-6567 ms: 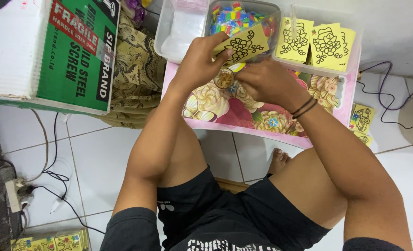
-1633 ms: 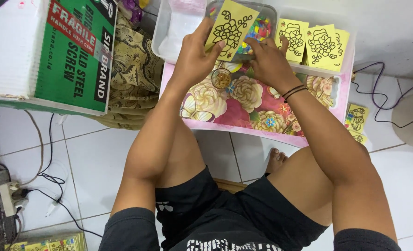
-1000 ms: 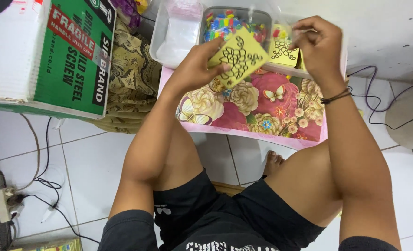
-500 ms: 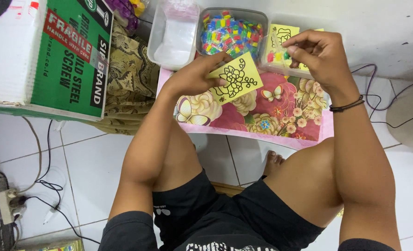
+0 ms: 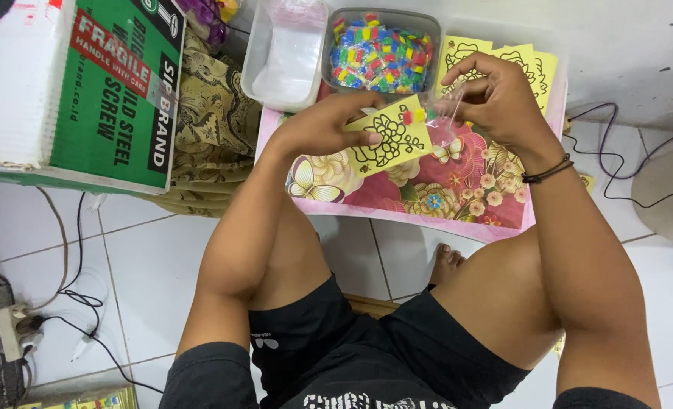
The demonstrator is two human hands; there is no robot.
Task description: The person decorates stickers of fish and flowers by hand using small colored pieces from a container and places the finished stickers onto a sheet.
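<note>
One yellow card (image 5: 391,138) with a black outline drawing is up in play, tilted, pinched at its left edge by the left hand (image 5: 323,129), thumb on top and fingers curled beneath, hovering just above the floral pink tray table (image 5: 458,193). A few small coloured bits sit on the card's upper edge. Just beside its right corner, the right hand (image 5: 499,98) grips a small clear plastic sleeve (image 5: 446,121) between thumb and fingertips, the sleeve hanging down and touching or nearly touching the card; I cannot tell which. A dark band circles that right wrist. Behind the hands, more yellow cards (image 5: 537,64) lie in a stack, partly covered by the right hand. Next to them sits a clear tub of bright coloured pieces (image 5: 382,57), and left of that a clear tub holding plastic sleeves (image 5: 287,53). Further left, a green and white cardboard box (image 5: 87,91) rests beside patterned brown cloth (image 5: 208,121). Below, bare knees over white floor tiles (image 5: 147,257), with cables (image 5: 71,303) trailing at the left.
</note>
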